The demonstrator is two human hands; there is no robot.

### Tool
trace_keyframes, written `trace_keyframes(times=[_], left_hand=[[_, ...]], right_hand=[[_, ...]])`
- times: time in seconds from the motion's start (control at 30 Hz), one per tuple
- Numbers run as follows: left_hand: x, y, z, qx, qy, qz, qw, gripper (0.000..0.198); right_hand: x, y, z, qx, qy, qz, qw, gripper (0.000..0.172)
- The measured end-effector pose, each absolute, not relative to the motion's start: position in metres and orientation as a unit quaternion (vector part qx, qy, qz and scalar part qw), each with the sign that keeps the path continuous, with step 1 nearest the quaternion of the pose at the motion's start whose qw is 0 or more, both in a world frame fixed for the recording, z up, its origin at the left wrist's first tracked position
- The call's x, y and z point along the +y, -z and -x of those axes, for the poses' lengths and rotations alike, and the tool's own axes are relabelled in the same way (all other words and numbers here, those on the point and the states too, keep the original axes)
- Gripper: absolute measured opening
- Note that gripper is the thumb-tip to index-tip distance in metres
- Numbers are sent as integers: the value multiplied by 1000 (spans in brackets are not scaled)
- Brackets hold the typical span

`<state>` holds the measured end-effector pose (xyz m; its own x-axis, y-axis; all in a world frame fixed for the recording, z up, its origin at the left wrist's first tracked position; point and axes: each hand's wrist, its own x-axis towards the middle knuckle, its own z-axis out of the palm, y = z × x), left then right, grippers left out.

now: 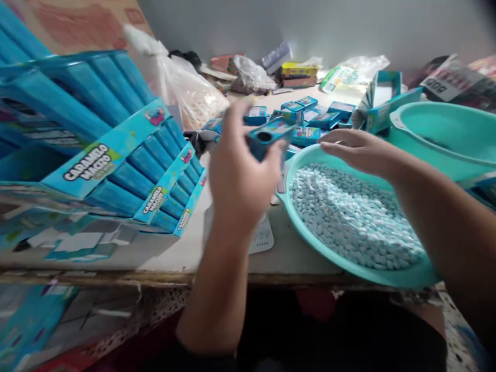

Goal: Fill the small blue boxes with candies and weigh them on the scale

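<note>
My left hand (240, 170) is raised over the table, its fingers closed around a small blue candy box (267, 138) with its open end facing me. My right hand (358, 150) reaches over the far rim of a teal basin (310, 235) filled with pale blue candies (349, 217). Its fingers lie flat and together, palm down, just above the candies. Whether anything is under the palm is hidden. Behind both hands lie several small blue boxes (310, 116), scattered on the table.
Blue display cartons labelled "Caramelo Macizo" (116, 165) are stacked at the left. A second teal basin (442, 134) sits at the right. Plastic bags (194, 93) and assorted packs line the back wall. The table's front edge (116, 279) runs below my arms.
</note>
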<state>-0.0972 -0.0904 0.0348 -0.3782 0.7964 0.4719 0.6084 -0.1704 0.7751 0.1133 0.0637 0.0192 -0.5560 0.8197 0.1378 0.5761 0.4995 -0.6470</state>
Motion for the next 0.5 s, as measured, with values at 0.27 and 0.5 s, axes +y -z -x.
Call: trace_keyframes(times=[0.27,0.5], left_hand=[[-111,31,173,704,-459,-533,95,40],[-158,64,102,631,-488,-550,-247,9]], right_hand=[[77,18,-108,-892,-183,409,-57,71],[90,18,-116,-903,-195,377,-67,60]])
